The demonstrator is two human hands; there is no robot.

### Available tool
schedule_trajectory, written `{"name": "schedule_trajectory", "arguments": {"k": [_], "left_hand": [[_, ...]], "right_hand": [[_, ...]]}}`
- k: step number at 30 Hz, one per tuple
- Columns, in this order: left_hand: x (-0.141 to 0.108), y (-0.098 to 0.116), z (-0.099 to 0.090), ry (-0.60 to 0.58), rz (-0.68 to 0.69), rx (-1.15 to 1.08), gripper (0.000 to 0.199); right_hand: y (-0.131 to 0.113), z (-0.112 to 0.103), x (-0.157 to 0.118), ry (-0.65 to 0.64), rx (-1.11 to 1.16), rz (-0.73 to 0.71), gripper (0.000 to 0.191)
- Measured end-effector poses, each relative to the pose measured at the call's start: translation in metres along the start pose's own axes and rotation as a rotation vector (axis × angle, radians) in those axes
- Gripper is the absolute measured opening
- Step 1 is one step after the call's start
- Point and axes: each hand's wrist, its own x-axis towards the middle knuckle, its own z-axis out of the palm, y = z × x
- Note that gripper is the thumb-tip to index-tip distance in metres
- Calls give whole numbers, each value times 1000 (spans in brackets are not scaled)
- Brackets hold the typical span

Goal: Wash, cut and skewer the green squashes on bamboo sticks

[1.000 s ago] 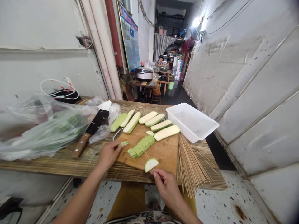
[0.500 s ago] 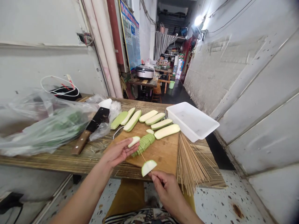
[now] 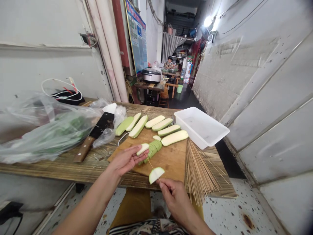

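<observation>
Between its thumb and fingers, my left hand (image 3: 128, 158) holds a pale half-round zucchini slice (image 3: 142, 149). My right hand (image 3: 172, 194) pinches the lower end of a thin wooden skewer (image 3: 148, 160), whose upper end reaches the slice in my left hand. Another zucchini slice (image 3: 156, 175) is threaded on the skewer, close to my right fingers. Behind my left fingers, a row of cut green slices (image 3: 154, 148) leans together on the wooden cutting board (image 3: 171, 163). Several halved zucchinis (image 3: 175, 137) lie along the board's far side.
A bundle of skewers (image 3: 199, 173) fans out right of the board, below a white plastic tray (image 3: 201, 125). To the left lie a cleaver (image 3: 96, 133) and a clear plastic bag (image 3: 56, 130) with something green inside. A person (image 3: 169, 62) sits in the background.
My left hand and its slice have shifted slightly right. My right hand, with the skewer and threaded slice, has barely moved.
</observation>
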Motion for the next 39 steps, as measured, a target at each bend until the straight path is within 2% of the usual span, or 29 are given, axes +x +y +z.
{"name": "schedule_trajectory", "arguments": {"k": [14,30,39], "left_hand": [[-5,-1,8,-15,33,56,13],[-1,-19,15,-51,12,103,13],[-2,-18,23,-66,10,118,13]], "right_hand": [[-11,-2,1,-5,-27,6,32],[1,2,1,97,-96,-31,32],[5,6,3,147,-137,-54,34]]}}
